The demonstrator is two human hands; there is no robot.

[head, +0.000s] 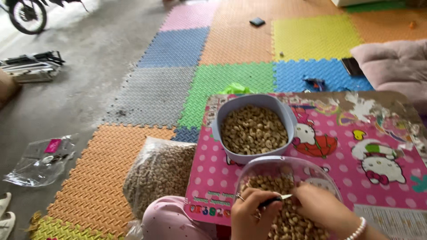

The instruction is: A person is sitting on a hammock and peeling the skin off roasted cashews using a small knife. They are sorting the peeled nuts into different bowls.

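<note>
Gripping a small knife (273, 201), the left hand (252, 215) has its fingers (249, 198) curled shut around the dark handle, blade tip poking out toward the right hand (321, 205). Right fingers (307, 192) are bunched together at the blade tip, apparently pinching a nut, tho it's too small to tell for sure. Both hands sit over a clear bowl (284, 165) full of nuts (284, 222), directly under the fingers. A ring shows on the left hand; a bead bracelet (358, 229) circles the right wrist.

Just beyond the fingers, farther up the bench (382, 133), stands a lilac tub (252, 129) w/ more pale nuts in it, touching or nearly touching the clear bowl's far rim. Bench top is pink w/ cartoon pics.

Left of the fingers, off the bench edge, a clear bag (158, 171) of nuts rests on the foam mats (147, 93). Below the left hand is a pink-clad knee (167, 220). Well left of that, a flat plastic packet (42, 160) lies on bare concrete floor. Far beyond the fingers, a grey cushion (396, 64) lies to the right and a bike wheel (27, 15) top left.
</note>
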